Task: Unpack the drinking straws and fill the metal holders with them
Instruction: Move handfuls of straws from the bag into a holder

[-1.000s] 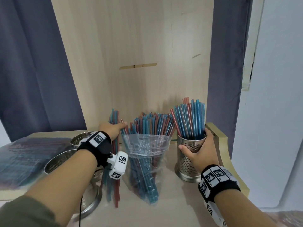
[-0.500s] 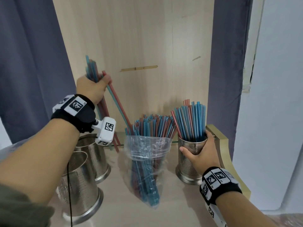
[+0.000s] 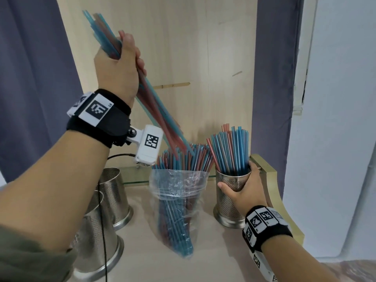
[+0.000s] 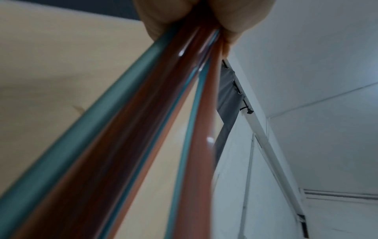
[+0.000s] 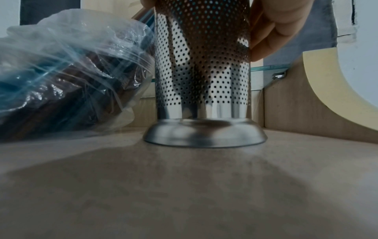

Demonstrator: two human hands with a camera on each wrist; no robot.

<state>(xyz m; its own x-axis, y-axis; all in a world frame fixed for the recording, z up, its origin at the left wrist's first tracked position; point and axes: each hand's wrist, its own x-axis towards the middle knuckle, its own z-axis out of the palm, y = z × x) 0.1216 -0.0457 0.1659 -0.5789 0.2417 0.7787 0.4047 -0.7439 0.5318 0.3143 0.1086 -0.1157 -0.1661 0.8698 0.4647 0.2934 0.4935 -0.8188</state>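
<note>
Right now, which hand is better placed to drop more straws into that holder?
The left hand: it already grips a raised bunch of straws. The right hand is occupied gripping the straw-filled holder.

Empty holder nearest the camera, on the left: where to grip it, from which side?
Wrap the near empty holder round its perforated wall below the rim, coming from the front-left. It stands upright on a flared base, its mouth hidden behind the forearm; the second holder crowds its far side.

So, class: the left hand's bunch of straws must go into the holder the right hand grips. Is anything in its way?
Partly. The bunch hangs over the bagged straws, left of the holder. The holder's mouth is crowded with straws, leaving little room.
</note>
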